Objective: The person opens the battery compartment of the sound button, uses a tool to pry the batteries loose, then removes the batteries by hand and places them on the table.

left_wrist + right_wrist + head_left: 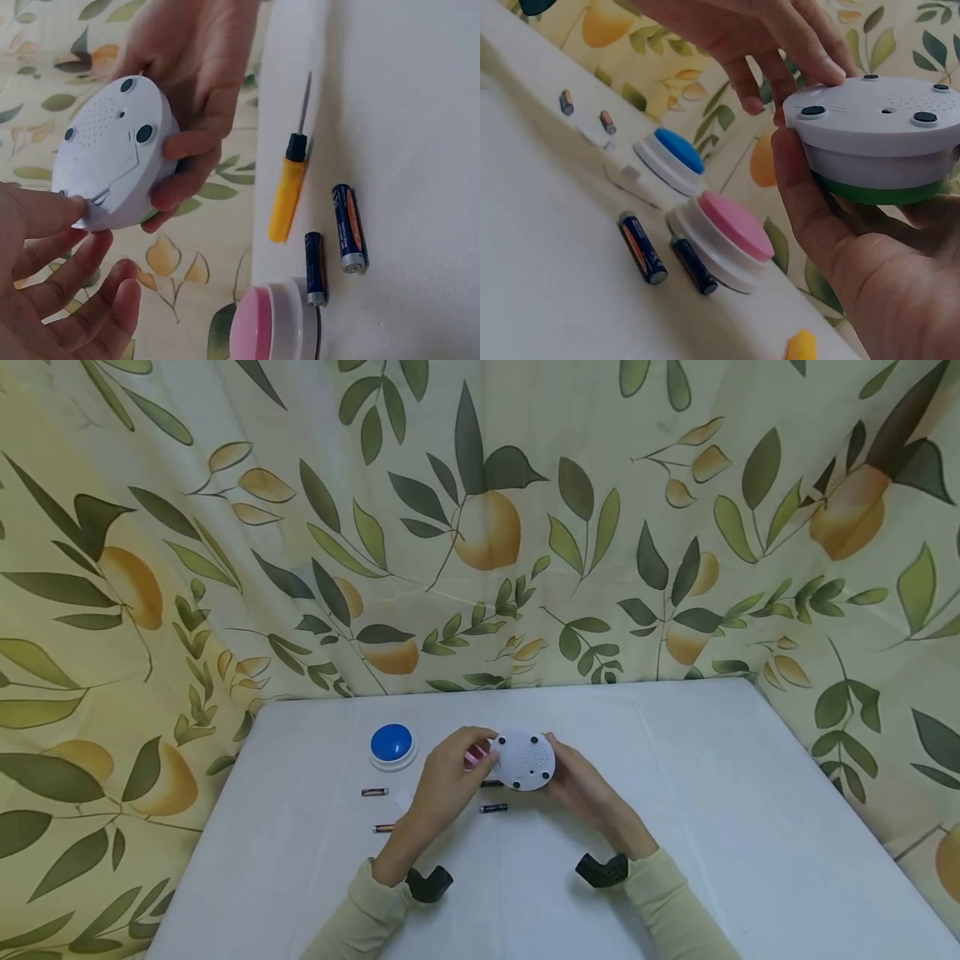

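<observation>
My right hand (585,785) holds a round white push button (525,762) above the table, its underside with dark round feet and small speaker holes turned up. In the right wrist view its green top (885,193) faces down, over the palm. My left hand (444,777) pinches the rim, the thumb (52,210) at the edge of the battery cover (116,180) and a fingertip under the rim. The other left fingers hang loosely. Below stands a pink push button (736,225), partly hidden by the left hand in the head view.
A blue push button (392,743) stands at the back left. Loose batteries (493,808) lie at the middle and left of the white table (712,777), near small white pieces (626,174). A yellow-handled screwdriver (289,187) lies beyond the batteries. A patterned curtain (510,610) hangs behind.
</observation>
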`<act>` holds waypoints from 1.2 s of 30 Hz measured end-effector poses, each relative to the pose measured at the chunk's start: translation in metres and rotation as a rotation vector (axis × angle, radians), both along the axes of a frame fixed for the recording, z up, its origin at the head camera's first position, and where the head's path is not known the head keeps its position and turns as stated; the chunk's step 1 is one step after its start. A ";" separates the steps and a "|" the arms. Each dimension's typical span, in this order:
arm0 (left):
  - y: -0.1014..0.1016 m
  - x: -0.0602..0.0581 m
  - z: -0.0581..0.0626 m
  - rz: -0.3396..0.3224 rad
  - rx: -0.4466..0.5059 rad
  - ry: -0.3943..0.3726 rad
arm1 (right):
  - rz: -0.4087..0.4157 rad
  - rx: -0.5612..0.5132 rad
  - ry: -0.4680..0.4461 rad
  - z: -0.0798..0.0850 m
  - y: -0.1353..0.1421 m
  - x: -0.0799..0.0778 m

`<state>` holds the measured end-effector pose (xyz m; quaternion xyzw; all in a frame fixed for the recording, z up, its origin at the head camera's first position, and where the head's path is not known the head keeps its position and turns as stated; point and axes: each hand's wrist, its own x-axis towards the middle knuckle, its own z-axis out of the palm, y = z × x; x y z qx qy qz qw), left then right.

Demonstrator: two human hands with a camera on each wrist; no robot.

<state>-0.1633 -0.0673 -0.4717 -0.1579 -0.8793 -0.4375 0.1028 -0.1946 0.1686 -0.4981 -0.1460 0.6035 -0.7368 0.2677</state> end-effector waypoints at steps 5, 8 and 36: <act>-0.004 -0.004 -0.001 0.007 0.083 -0.046 | 0.041 -0.024 -0.025 0.001 -0.004 0.002; -0.007 -0.006 0.000 0.008 0.113 -0.071 | 0.059 -0.038 -0.035 0.001 -0.007 0.002; -0.025 0.001 0.022 -0.102 0.160 -0.104 | 0.195 -0.193 0.132 -0.012 -0.019 0.010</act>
